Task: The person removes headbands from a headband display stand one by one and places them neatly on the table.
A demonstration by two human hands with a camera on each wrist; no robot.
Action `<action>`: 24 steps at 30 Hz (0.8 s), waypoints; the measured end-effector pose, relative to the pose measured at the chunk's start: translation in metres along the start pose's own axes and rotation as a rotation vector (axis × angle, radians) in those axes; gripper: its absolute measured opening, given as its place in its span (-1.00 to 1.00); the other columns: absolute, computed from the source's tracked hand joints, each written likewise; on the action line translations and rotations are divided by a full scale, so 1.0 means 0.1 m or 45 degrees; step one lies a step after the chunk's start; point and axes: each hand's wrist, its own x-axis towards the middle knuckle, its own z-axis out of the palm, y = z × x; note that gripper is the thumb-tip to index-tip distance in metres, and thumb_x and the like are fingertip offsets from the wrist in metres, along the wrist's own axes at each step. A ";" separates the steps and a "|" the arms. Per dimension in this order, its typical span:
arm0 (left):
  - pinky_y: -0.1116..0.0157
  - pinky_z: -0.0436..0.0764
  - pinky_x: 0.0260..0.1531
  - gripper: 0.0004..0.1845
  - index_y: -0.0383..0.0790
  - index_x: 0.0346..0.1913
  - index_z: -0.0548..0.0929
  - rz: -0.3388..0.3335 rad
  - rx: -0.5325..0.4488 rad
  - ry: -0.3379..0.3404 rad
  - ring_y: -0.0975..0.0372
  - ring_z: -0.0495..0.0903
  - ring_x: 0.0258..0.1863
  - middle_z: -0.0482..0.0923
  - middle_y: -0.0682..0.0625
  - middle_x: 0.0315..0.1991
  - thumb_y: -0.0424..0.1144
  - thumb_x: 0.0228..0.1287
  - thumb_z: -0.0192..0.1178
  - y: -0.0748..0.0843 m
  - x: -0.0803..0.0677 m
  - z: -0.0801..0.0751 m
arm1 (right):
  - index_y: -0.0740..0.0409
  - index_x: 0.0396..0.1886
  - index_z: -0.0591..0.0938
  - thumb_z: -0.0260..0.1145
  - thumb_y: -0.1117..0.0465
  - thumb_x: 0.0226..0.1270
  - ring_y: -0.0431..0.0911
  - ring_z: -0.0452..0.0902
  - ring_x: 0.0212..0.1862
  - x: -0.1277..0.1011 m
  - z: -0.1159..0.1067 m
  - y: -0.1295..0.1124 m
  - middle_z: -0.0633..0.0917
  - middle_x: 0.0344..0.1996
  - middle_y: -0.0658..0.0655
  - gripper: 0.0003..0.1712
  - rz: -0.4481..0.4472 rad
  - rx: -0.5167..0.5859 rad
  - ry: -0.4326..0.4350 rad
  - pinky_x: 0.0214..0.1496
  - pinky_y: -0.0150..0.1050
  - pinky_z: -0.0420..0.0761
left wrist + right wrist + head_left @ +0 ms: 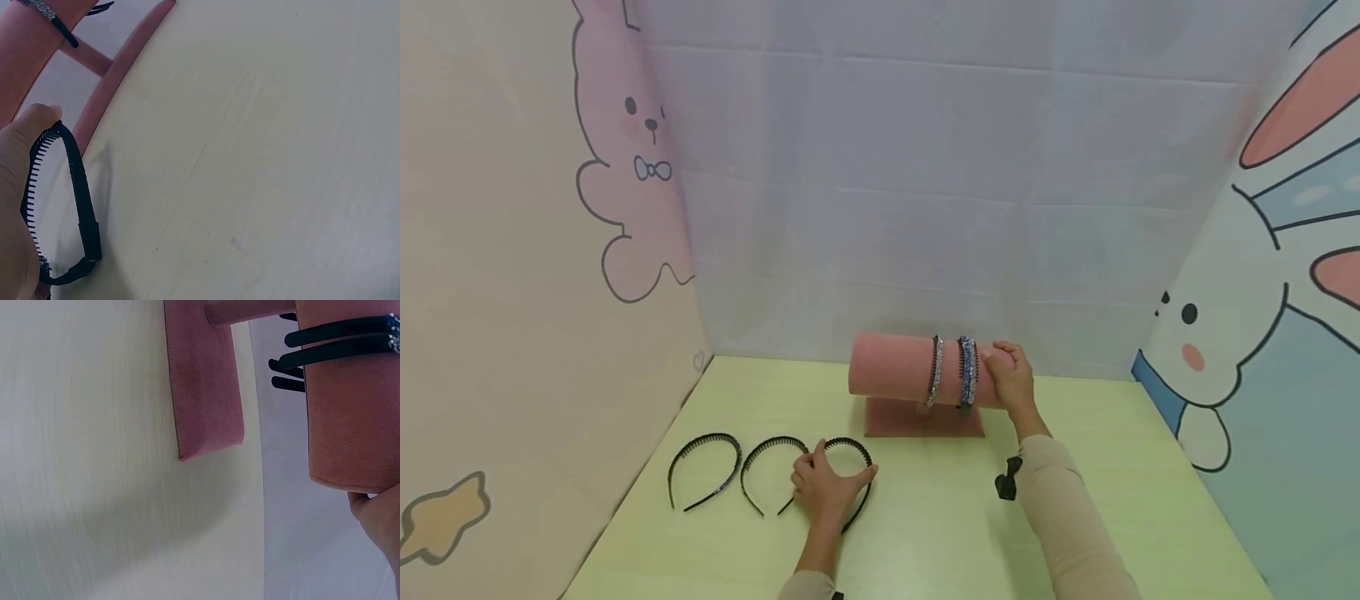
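My left hand (829,492) grips a black toothed headband (869,460) between thumb and fingers, near the front of the table. In the left wrist view that headband (80,187) shows its comb teeth and dark band, partly hidden by the hand. With my right hand (1015,385) I hold the right end of a pink padded roll (891,367) on a headband display stand. Around the roll sit a silver glittery headband (936,371) and, closer to my right hand, blue and silver glittery headbands (967,371) side by side. Their dark ends (337,331) show in the right wrist view.
Two more black headbands lie on the pale yellow table (940,517): one at the far left (737,458), another (751,462) beside my left hand. The stand's flat pink base (925,421) rests near the back edge, before a white cloth wall (925,208).
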 end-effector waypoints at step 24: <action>-0.09 0.25 -0.15 0.11 -0.28 0.19 0.39 0.088 0.149 -0.052 -0.13 0.18 -0.03 0.21 -0.27 -0.01 0.27 -0.53 0.50 0.06 0.07 0.19 | 0.01 0.05 0.50 0.31 -0.04 0.19 0.11 0.34 0.07 -0.02 -0.02 -0.02 0.47 0.12 0.20 -0.53 -0.006 -0.039 0.028 0.10 0.02 0.31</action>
